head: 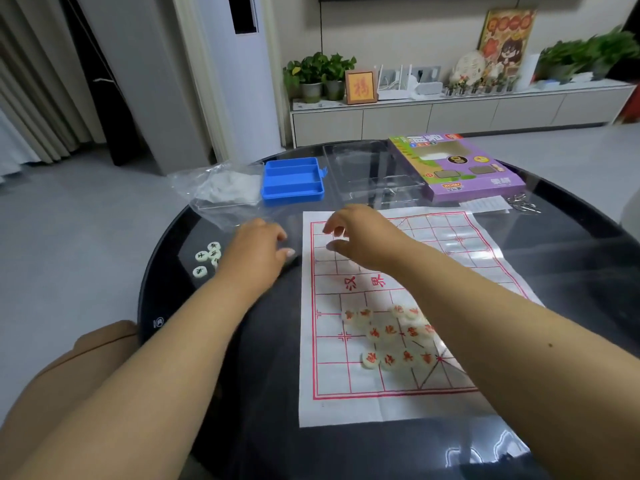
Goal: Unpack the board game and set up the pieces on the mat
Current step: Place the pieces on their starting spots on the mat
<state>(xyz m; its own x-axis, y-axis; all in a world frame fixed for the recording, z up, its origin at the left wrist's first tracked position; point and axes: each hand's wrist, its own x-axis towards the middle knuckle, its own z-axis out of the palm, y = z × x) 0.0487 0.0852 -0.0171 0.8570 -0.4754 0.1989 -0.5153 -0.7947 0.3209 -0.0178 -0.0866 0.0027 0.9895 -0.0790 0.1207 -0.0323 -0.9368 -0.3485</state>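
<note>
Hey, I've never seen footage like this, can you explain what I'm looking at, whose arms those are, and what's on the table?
There is no machine here. One picture, from a camera worn on a person's head, looks down at their two bare arms. A white cloth mat with a red grid lies on a round dark glass table. Round white pieces with red characters sit clustered on the mat; round white pieces with dark characters lie beside the left hand, whose grip is hidden. The right hand reaches over the mat's far corner, fingers curled; whether it holds a piece is unclear. Behind lie a blue plastic tray, a clear plastic bag and a purple cardboard game box.
</note>
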